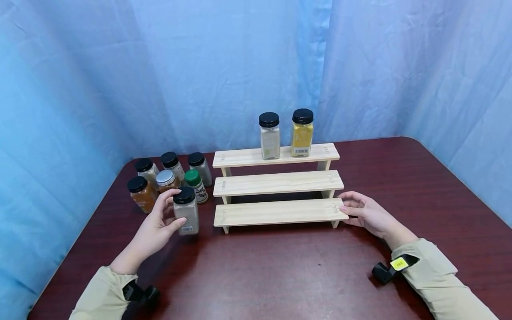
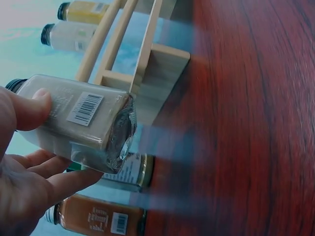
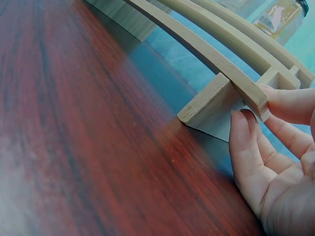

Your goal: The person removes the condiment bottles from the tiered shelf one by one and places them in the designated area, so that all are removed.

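Observation:
My left hand (image 1: pixel 160 222) grips a square glass spice jar (image 1: pixel 186 218) of pale grey powder with a black lid. In the left wrist view, the thumb presses one side of this jar (image 2: pixel 74 118) and the fingers curl behind it; its base is lifted clear of the table. A three-tier wooden rack (image 1: pixel 280 212) stands in the middle. At its right end my right hand (image 1: pixel 366 213) pinches the lowest shelf, thumb on top and fingers underneath, as the right wrist view shows on the shelf end (image 3: pixel 253 101). On the top tier stand a pale jar (image 1: pixel 270 142) and a yellow jar (image 1: pixel 302 138).
Left of the rack several more spice jars cluster: an orange-brown jar (image 1: pixel 142 198), a silver-lidded jar (image 1: pixel 167 178), a green-capped shaker (image 1: pixel 196 184) and black-lidded ones behind. Blue curtains (image 1: pixel 240 66) hang around the dark red table (image 1: pixel 280 275).

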Available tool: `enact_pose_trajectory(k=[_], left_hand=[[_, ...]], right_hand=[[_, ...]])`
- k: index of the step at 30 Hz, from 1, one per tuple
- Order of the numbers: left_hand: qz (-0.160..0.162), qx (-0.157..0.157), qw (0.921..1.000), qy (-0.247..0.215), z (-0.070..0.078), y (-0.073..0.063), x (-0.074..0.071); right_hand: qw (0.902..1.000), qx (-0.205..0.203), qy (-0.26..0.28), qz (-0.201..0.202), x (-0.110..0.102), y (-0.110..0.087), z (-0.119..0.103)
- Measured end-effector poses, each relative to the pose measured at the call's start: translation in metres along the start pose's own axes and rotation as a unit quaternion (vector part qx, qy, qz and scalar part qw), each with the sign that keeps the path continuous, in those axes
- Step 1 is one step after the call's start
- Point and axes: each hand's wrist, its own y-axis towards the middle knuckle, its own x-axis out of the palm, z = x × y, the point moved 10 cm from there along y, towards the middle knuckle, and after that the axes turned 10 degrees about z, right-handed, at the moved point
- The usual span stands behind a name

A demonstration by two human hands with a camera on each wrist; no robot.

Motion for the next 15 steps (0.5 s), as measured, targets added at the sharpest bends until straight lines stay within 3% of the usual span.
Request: enact_pose_trajectory(k=[6,15], left_hand=[[-0.018,-0.023,0.9995,0.013,-0.011,0.004,0.004],[-0.029,-0.02,0.9992,0.017,-0.02,0.01,0.011]], right_hand=[[0.9999,-0.009,0.0,-0.006,0.001,-0.002,-0.002],[1.0,0.0,0.0,-0.002,0.0,-0.001,0.0]])
